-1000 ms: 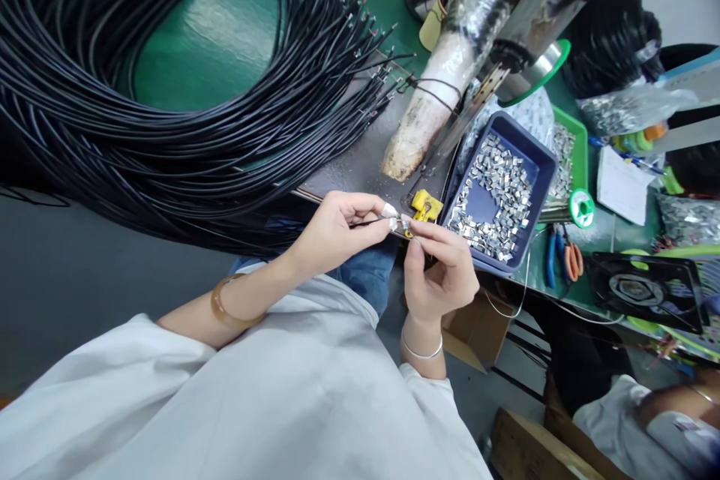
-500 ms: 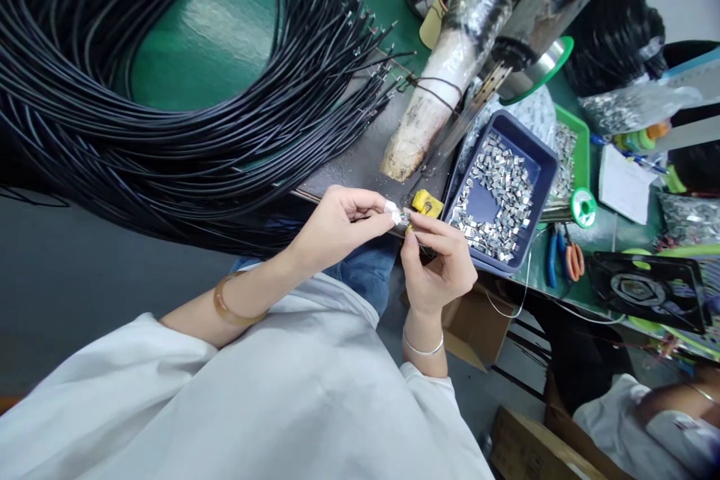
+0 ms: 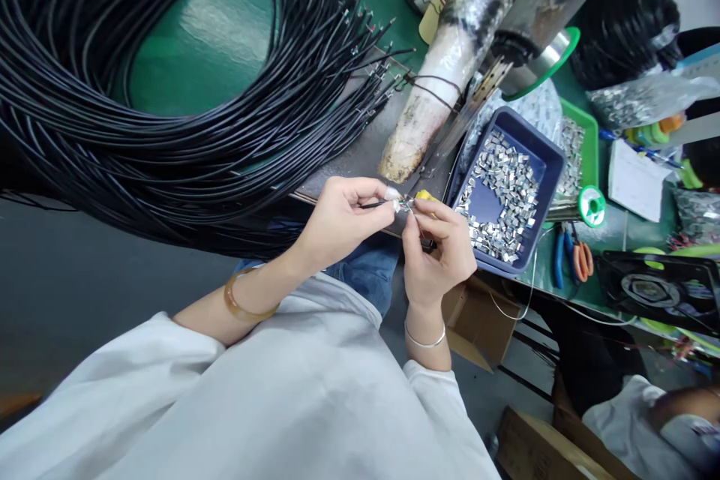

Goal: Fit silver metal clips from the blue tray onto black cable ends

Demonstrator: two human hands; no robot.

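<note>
My left hand, with white wraps on its fingertips, pinches a black cable near its end. My right hand is closed just to the right, its thumb and fingertips at the thin stripped wires of that cable. Whether a small metal piece is also between the fingertips is too small to tell. A yellow object shows partly behind my right fingers. Right of that hand sits a blue tray of small metal clips.
A large bundle of black cables covers the left of the green table. A plastic-wrapped post stands behind my hands. Pliers, a solder spool and a green tray lie right. Another person's sleeve shows lower right.
A black cable now shows in my left hand's pinch. Both hands have shifted up slightly, and my right fingers now cover most of the yellow object. The tray appears slightly farther right.
</note>
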